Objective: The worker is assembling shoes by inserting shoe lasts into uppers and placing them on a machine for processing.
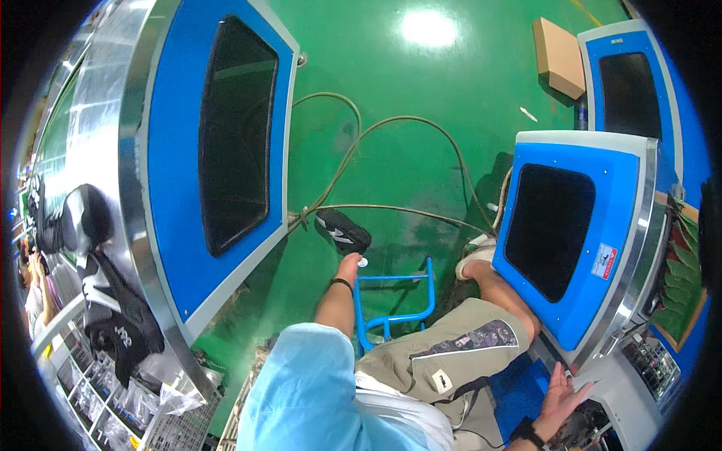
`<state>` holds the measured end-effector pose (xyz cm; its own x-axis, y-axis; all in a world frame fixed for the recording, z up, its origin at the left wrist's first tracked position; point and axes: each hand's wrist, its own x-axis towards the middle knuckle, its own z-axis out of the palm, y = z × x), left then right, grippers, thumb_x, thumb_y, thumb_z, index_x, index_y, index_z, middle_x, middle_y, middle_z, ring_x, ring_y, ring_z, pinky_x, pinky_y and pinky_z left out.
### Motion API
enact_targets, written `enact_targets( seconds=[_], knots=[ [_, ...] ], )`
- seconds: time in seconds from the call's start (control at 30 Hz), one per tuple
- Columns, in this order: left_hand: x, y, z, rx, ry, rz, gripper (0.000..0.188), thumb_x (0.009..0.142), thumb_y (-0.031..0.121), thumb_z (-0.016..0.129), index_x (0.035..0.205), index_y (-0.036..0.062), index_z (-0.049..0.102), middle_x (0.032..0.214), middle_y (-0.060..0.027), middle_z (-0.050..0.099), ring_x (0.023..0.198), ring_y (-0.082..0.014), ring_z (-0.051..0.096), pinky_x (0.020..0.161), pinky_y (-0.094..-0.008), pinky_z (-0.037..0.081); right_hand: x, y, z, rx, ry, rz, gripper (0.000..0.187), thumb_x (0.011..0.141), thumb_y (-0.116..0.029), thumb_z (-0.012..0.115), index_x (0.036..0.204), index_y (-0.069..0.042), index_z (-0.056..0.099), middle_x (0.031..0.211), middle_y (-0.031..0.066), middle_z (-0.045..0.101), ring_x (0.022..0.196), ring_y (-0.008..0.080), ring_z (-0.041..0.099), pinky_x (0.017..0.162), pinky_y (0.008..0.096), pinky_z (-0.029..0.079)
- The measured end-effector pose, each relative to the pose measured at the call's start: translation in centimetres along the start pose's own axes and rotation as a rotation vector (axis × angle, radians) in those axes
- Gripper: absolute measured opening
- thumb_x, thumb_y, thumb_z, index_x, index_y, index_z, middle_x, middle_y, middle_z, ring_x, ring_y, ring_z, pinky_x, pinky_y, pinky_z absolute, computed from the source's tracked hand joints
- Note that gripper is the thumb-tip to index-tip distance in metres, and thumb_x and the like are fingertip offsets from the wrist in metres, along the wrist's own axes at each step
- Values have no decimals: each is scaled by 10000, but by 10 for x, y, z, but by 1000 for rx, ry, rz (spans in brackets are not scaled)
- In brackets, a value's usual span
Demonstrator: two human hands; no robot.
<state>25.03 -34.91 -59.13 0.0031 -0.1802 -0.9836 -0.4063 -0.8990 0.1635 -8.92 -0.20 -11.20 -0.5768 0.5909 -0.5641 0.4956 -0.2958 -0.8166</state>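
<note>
My left hand (348, 268) reaches forward over the green floor, with a black band on its wrist. Its fingers are closed at one end of a black shoe (342, 231) with a pale mark on its side. Beside those fingers shows a small white round piece (362, 263). To the lower right, my right hand (560, 398) is open, palm up with fingers apart, by the lower corner of a blue machine cover (620, 203) with a dark window. Nothing lies in it. At the left, more black shoes (120, 308) with white marks rest beside a metal-edged machine.
A tall blue panel (177, 165) with a dark window stands at left. A blue tubular metal frame (392, 318) is in front of my legs. A hose (402, 119) loops across the floor (429, 83). A cardboard box (560, 56) lies far right; a wire rack (98, 398) holds plastic-wrapped items.
</note>
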Motion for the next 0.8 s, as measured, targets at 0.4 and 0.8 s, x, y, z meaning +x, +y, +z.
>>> enact_targets(
  seconds=[0.4, 0.8],
  knots=[
    [51, -35, -42, 53, 6, 243, 494, 878, 252, 647, 1367, 202, 597, 1433, -3, 547, 1389, -209, 379, 1126, -503, 265, 97, -25, -39, -218, -38, -22, 507, 969, -283, 692, 1398, -67, 527, 1228, 133, 596, 1194, 378, 539, 775, 330, 638],
    [113, 3, 13, -488, 220, -25, 260, 941, 329, 628, 965, 78, 688, 991, -58, 698, 904, -213, 633, 840, -341, 490, 55, -32, -13, -342, -30, -44, 284, 984, -194, 634, 1146, 40, 635, 1041, 182, 678, 973, 314, 640, 753, 362, 576]
  ],
)
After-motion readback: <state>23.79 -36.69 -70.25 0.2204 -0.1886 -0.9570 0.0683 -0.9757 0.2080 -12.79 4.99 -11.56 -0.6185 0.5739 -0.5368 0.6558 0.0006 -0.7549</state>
